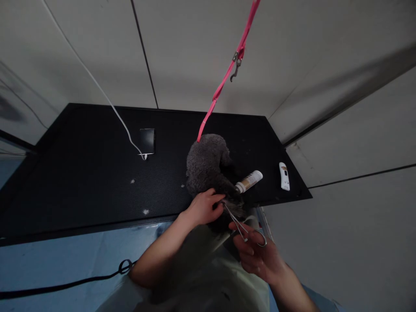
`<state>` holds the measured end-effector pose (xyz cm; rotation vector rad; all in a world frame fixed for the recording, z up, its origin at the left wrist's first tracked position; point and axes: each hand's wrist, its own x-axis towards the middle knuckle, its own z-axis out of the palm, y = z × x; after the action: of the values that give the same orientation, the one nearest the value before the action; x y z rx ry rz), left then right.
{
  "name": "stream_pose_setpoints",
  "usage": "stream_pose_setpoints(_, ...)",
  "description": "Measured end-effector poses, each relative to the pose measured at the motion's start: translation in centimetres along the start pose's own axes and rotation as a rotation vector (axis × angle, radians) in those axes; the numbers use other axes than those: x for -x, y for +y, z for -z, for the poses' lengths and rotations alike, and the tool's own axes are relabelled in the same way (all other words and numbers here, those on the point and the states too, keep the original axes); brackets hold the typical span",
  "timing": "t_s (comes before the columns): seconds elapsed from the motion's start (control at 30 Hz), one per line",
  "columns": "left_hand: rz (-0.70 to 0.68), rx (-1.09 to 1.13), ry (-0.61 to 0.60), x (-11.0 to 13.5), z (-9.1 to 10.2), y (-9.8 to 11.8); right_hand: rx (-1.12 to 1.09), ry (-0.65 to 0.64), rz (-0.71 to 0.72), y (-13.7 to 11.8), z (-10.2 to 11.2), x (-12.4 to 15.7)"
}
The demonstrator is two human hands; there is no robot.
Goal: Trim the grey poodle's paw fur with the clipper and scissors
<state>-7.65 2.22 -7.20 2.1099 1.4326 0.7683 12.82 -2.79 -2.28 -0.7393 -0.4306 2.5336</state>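
A small dog with curly grey fur is on the black table, its darker head at the near edge. My left hand is at the side of the head, fingers bent and closed on what looks like an ear flap. In my right hand is a pair of slim metal forceps with finger rings. Their tips reach into the fur beside my left fingertips; what lies between the tips is too small to tell. A white and gold bottle lies on its side just right of the head.
A pink strap with a metal clip runs from above down to the dog. On the black table lie a phone on a white cable at left and a white trimmer at right. Pale walls stand behind and right.
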Motion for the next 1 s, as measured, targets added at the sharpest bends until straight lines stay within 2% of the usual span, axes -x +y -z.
stream_pose_setpoints(0.13, 0.016, -0.010, -0.019, 0.0, -0.1, 0.0, 0.007, 0.069, -0.012, -0.1, -0.3, 0.1)
stream_pose_setpoints(0.37, 0.028, -0.026, -0.061, 0.1, 0.0, 0.1, -0.045, 0.044, -0.035, 0.0, 0.3, 1.2)
stream_pose_setpoints(0.53, 0.021, -0.023, -0.065, 0.0, -0.1, 0.1, -0.068, 0.028, -0.057, -0.1, 0.8, 0.9)
stream_pose_setpoints(0.8, 0.021, -0.036, -0.045, 0.0, -0.3, 0.0, 0.130, 0.194, -0.016, 0.8, -0.2, 0.8)
stream_pose_setpoints(1.0, 0.015, -0.031, -0.052, 0.0, -0.5, -0.2, 0.088, 0.125, -0.031, 0.7, 0.5, 1.3)
